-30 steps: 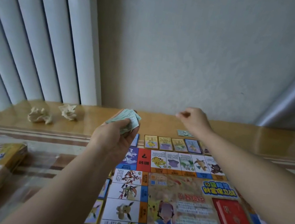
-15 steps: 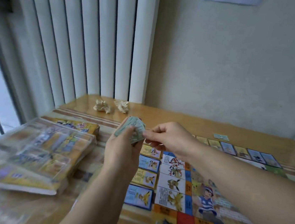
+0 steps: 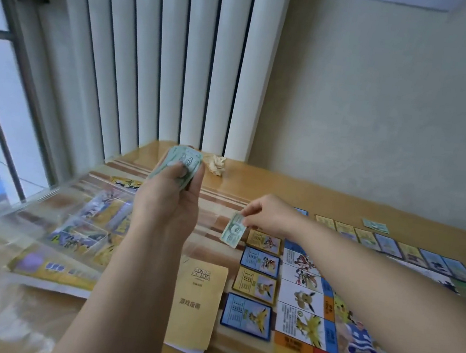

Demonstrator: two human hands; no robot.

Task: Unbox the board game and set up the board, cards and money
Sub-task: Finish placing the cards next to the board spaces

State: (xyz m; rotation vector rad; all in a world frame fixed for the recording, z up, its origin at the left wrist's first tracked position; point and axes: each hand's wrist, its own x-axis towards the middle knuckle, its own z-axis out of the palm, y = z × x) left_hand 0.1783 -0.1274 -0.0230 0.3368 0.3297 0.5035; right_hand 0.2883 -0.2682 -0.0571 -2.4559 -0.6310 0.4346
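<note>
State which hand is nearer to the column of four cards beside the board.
Right. The right hand, pinching one banknote, is just beyond the top card of the column; the left hand, gripping a wad of banknotes, is raised well to its left.

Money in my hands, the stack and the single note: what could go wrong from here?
1. The right hand pinches the note by one corner only. It hangs close to the top card and might land overlapping it.
2. The stack in the left hand is fanned and held above the table, so notes could slip out and scatter.
</note>
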